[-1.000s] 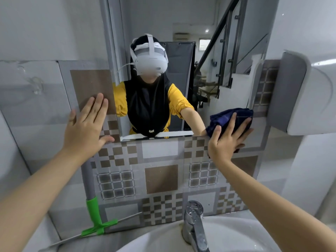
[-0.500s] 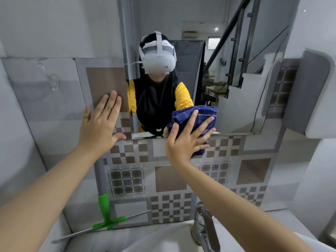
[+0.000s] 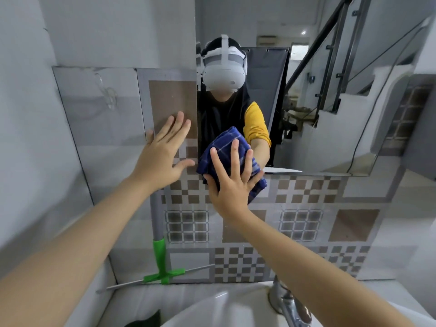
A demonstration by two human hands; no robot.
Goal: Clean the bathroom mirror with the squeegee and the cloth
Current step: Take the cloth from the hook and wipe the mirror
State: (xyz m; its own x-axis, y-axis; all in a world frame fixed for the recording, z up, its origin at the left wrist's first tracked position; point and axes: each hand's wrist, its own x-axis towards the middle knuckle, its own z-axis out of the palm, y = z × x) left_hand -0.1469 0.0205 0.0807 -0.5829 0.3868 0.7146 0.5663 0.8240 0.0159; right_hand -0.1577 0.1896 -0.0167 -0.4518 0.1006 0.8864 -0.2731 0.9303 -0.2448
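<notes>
The mirror [image 3: 330, 138] hangs on the tiled wall. My right hand [image 3: 232, 182] presses a dark blue checked cloth [image 3: 219, 149] flat against the mirror's lower left corner, fingers spread over it. My left hand [image 3: 162, 156] lies open and flat on the tiles just left of the mirror's edge, holding nothing. The squeegee [image 3: 160, 251], with a grey pole, green neck and thin blade, leans upright against the wall below my left hand.
A white sink basin [image 3: 212, 312] with a chrome tap [image 3: 290, 305] sits at the bottom. A white fixture juts out at the far right edge [image 3: 424, 128]. Patterned tiles [image 3: 304, 225] cover the wall under the mirror.
My right hand has swept the cloth leftwards along the mirror's bottom edge, from its right side to its lower left corner. My left hand has stayed flat on the tiles.
</notes>
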